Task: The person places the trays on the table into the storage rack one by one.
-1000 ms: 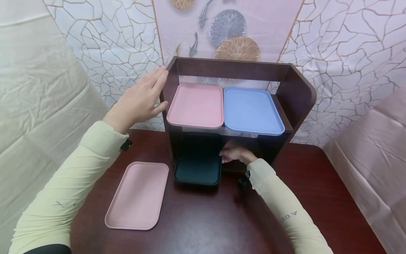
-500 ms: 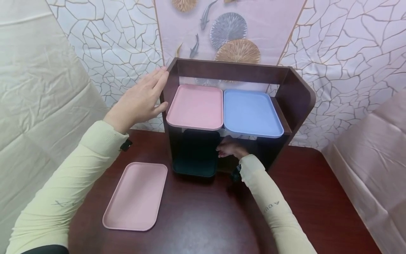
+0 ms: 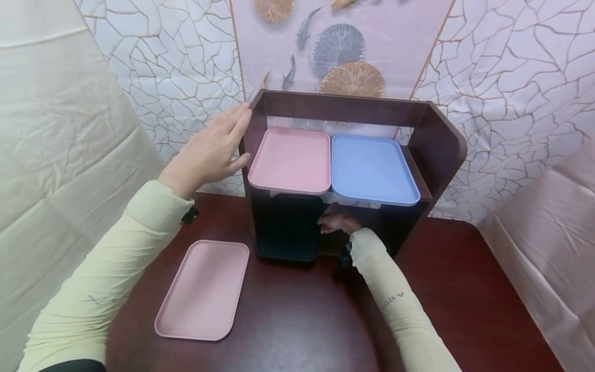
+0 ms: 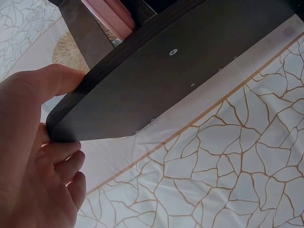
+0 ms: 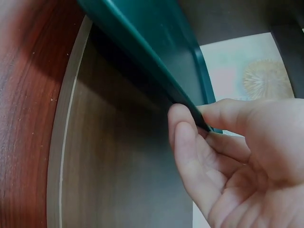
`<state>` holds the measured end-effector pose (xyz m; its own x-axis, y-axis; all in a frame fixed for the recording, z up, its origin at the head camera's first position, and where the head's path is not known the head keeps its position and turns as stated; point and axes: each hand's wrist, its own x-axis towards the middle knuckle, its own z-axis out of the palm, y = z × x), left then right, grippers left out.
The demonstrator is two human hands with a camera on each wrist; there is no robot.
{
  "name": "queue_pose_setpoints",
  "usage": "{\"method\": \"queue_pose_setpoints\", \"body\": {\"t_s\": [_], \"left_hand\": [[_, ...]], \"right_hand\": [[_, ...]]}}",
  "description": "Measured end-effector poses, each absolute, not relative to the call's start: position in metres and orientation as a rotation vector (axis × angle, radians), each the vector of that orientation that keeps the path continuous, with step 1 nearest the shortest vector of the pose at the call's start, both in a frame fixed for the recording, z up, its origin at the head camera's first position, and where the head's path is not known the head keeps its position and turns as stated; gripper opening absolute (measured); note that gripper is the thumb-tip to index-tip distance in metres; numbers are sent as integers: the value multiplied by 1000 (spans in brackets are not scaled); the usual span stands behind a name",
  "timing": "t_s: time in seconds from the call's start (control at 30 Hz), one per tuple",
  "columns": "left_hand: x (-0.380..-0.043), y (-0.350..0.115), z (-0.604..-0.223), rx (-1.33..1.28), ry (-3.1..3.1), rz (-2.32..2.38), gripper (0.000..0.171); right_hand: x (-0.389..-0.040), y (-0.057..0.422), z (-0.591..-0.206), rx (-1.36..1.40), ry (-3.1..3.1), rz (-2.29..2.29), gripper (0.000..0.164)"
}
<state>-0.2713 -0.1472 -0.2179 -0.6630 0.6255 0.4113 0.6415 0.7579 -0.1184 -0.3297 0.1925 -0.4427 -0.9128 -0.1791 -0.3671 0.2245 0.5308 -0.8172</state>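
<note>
In the lower left of a dark brown wooden desk shelf (image 3: 346, 106) is a dark green tray (image 3: 289, 252), its front end near the shelf's front. My right hand (image 3: 335, 219) reaches under the upper board and pinches the tray's right rim between thumb and fingers. The right wrist view shows that rim (image 5: 156, 71) above the shelf's bottom board (image 5: 123, 156). My left hand (image 3: 209, 147) holds the shelf's left side panel (image 4: 156, 71) at its upper front corner, thumb on the edge and fingers around the corner.
A pink tray (image 3: 292, 160) and a blue tray (image 3: 374, 169) lie side by side on the upper board. Another pink tray (image 3: 204, 289) rests on the red-brown table (image 3: 297, 320), front left. Patterned cloth (image 3: 511, 88) hangs behind the shelf.
The green tray has slid deeper into the lower compartment, with my right hand moving inward alongside it. My left hand keeps its place on the side panel; the head view has shifted slightly.
</note>
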Motion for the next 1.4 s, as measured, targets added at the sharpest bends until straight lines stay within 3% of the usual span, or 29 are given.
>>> {"method": "queue_pose_setpoints", "body": {"t_s": [0.23,0.5,0.73,1.27,1.4], "left_hand": [[-271,-146,-220,-959,-2524,-36,81],[-271,-147,-216,-937,-2552,-25,81],[-273,-147,-218,-945,-2540,-26,81],[-273,-146,-220,-946,-2531,-32,80],[-273,-148,-219,-956,-2523,-49,80]], "right_hand": [[-336,193,-455,54,2353,-1368,10],[-339,185,-455,81,2445,-1391,25],[-335,179,-462,172,2523,-1394,19],[-316,177,-456,186,2508,-1453,46],[-308,173,-447,117,2604,-1344,29]]}}
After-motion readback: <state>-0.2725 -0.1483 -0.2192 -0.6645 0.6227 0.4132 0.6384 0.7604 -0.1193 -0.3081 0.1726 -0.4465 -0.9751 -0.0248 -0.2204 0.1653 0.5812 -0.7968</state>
